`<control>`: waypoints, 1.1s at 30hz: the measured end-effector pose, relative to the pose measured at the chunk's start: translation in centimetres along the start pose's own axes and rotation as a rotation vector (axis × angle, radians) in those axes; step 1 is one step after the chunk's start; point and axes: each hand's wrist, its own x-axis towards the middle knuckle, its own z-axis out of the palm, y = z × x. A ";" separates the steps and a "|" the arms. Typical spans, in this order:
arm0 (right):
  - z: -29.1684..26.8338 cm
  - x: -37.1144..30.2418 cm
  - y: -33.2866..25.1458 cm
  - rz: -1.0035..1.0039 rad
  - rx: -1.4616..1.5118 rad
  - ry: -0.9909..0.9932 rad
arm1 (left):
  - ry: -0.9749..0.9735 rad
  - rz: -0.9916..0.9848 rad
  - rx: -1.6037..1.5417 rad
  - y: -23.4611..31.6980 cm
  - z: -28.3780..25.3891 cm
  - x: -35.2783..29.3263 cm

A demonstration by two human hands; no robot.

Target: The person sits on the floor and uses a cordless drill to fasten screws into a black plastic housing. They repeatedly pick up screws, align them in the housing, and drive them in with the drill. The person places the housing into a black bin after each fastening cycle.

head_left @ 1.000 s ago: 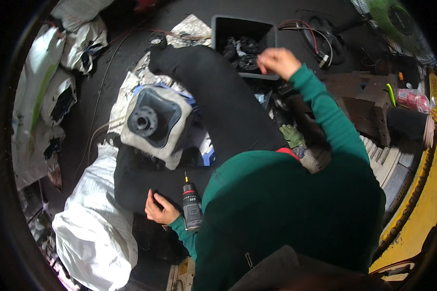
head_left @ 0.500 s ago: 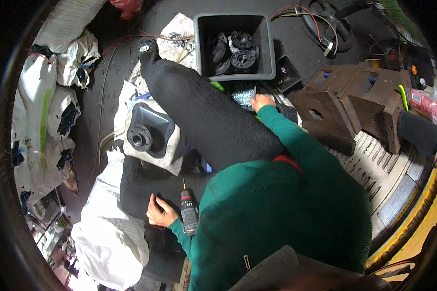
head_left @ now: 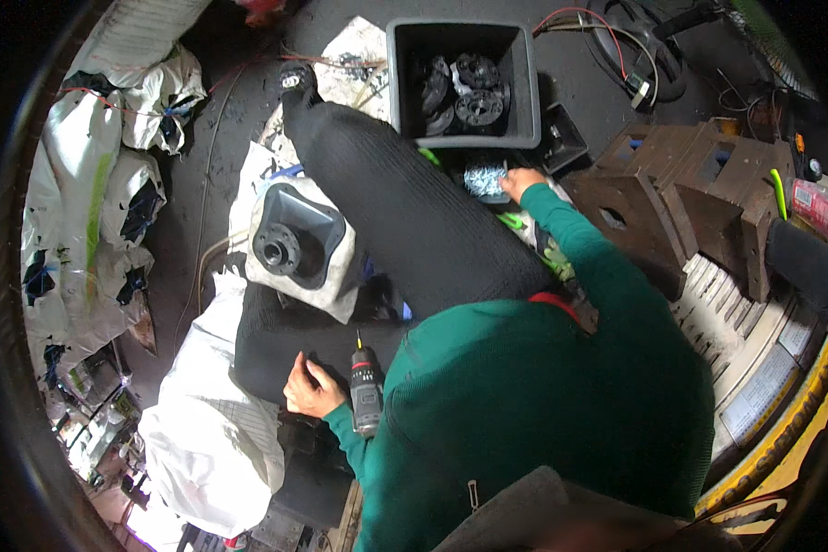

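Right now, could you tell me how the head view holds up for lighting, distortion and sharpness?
Head view: strong fisheye bending, with a black rim around the circle. The white sacks at lower left glare nearly blown out; the dark floor and the grey bin interior stay dim. The right hand is slightly soft; the left hand beside the drill reads clearly.

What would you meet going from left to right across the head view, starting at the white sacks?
White sacks → left hand → drill → grey bin → right hand → brown wooden blocks
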 end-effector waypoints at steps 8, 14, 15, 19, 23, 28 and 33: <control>2.0 -0.6 2.6 0.205 0.070 0.332 | -0.002 -0.017 0.018 0.1 -0.1 0.2; 6.2 0.5 2.3 0.492 0.590 0.121 | -0.050 -0.065 0.014 0.1 -0.1 0.1; 6.2 0.3 2.0 0.565 0.742 0.100 | -0.037 -0.043 0.021 0.1 -0.1 0.2; 3.8 -1.5 -0.2 0.580 0.665 0.035 | -0.044 -0.047 0.049 0.4 -0.1 0.3; 1.0 -4.7 -2.1 0.118 0.291 0.603 | -0.052 -0.050 0.022 0.4 -0.2 0.5; 1.8 -0.7 -4.7 -0.203 -0.236 0.355 | -0.044 -0.046 0.041 0.3 -0.1 0.4; 4.5 4.6 -4.5 -0.084 -0.483 0.162 | -0.008 -0.024 0.041 0.2 -0.1 0.1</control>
